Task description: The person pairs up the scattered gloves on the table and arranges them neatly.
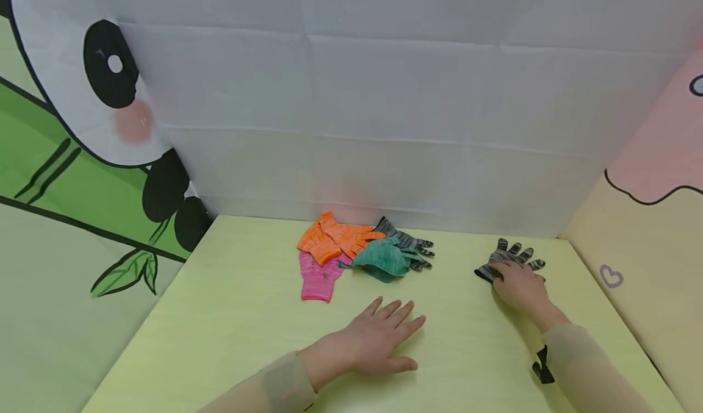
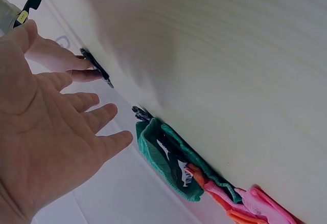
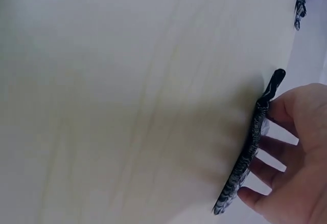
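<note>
My left hand (image 1: pixel 373 343) is spread, right hand (image 1: pixel 519 285) unclenched on one separate grey glove (image 1: pixel 506 254) near the desk's (image 1: pixel 467 333) back-right corner; back-edge pile (image 1: pixel 379 257) seems pending

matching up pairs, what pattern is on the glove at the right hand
Streaky black and grey; the glove shows best in the head view.

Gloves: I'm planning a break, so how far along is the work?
Seemingly done: one gray glove lies apart, its fingers spread. In hand: the right hand touches that glove; the left hand holds nothing. Likely remaining: orange gloves, pink gloves, green gloves and another gray glove, heaped together.
</note>
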The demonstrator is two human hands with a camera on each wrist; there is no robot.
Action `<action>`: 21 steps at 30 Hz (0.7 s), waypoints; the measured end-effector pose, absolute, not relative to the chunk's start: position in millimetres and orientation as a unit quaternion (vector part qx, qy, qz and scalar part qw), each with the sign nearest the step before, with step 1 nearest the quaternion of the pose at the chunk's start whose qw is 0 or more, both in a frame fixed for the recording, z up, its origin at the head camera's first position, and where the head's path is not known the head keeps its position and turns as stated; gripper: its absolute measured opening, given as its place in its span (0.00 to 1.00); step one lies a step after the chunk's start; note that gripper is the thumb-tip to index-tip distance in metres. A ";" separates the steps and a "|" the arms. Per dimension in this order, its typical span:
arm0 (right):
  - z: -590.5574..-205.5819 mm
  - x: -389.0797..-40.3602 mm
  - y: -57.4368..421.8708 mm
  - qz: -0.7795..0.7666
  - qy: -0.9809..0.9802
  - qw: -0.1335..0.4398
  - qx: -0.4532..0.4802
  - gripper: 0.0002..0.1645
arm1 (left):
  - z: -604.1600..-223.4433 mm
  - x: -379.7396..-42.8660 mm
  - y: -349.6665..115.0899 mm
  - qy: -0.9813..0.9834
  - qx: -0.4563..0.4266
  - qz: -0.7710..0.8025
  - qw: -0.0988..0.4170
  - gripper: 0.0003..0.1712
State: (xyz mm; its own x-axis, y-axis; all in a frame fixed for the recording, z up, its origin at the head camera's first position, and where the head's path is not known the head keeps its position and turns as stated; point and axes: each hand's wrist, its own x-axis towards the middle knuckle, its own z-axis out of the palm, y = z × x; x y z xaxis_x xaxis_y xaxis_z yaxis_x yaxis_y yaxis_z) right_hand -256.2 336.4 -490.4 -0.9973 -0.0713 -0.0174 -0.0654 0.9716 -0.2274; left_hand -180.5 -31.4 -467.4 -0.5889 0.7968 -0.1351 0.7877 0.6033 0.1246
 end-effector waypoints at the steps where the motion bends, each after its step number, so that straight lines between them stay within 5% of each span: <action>1: -490.4 -255.2 338.2 -0.117 0.992 0.011 -0.042 0.29 | -467.6 -180.5 -30.3 0.891 0.445 0.027 0.089 0.46; 21: -491.1 -238.2 350.9 -0.201 0.972 0.005 -0.125 0.27 | -466.2 -175.7 -18.5 0.883 0.460 0.039 0.086 0.46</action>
